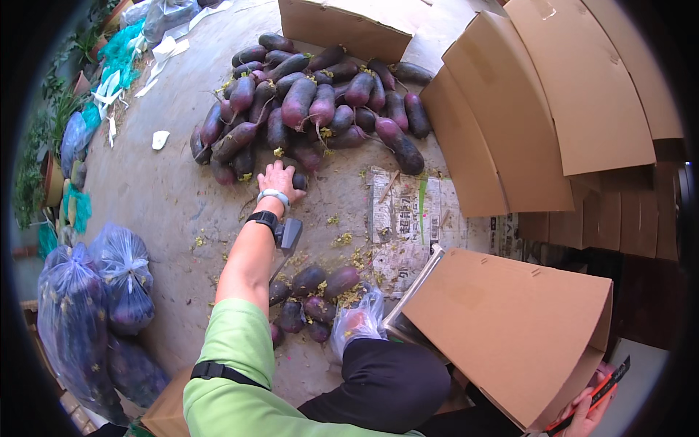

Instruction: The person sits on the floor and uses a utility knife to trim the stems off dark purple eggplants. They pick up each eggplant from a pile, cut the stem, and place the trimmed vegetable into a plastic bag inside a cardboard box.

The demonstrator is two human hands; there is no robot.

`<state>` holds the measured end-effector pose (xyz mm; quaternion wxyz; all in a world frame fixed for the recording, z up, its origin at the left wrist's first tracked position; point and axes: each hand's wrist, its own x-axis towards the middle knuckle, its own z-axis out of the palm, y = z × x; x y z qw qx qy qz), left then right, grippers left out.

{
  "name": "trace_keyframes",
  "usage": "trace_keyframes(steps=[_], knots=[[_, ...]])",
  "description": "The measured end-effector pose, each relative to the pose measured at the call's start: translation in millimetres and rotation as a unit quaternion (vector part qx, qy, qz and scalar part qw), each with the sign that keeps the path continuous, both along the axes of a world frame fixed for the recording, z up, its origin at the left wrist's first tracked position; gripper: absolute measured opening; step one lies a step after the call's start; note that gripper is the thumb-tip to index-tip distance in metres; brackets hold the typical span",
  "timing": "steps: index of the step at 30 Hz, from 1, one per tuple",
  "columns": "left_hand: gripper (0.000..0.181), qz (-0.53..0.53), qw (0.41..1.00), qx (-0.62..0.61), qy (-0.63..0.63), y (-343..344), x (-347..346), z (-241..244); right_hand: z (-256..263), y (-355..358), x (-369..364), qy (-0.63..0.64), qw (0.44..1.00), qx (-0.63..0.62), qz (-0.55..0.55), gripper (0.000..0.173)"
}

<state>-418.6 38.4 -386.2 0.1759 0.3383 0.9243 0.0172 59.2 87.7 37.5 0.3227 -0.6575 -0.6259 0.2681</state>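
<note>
My left hand (279,181) reaches over the floor to the near edge of a heap of purple radishes (299,104). Its fingers and thumb are around one dark radish (299,181), mostly hidden beneath the palm. At the lower right, my right hand (587,411) holds an orange and black utility knife (598,392) beside the open end of a cardboard box (508,328). Part of something purple shows behind those fingers. Several more radishes (319,308) lie near my knee (393,377), next to a clear plastic bag (357,322).
Tied plastic bags (73,311) of dark produce stand at left. Large cardboard boxes (508,109) rise at right, and another box (344,27) borders the heap's far side. Printed sheets (407,229) and yellow leaf scraps (343,239) lie on the floor. Potted plants (52,175) line the far left.
</note>
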Motion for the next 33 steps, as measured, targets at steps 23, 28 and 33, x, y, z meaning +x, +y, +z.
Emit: trace_keyframes(steps=[23, 28, 33], knots=[[0.075, 0.708, 0.561, 0.344, -0.256, -105, 64, -121, -2, -7, 28, 0.114, 0.989, 0.041, 0.090, 0.037], [0.043, 0.566, 0.394, 0.470, -0.551, -100, 124, 9, 10, -26, 46, 0.286, 0.946, 0.055, 0.146, 0.044], [0.049, 0.406, 0.213, 0.557, -0.693, -139, 168, 105, -14, -57, 44, 0.309, 0.924, -0.019, 0.225, 0.042]])
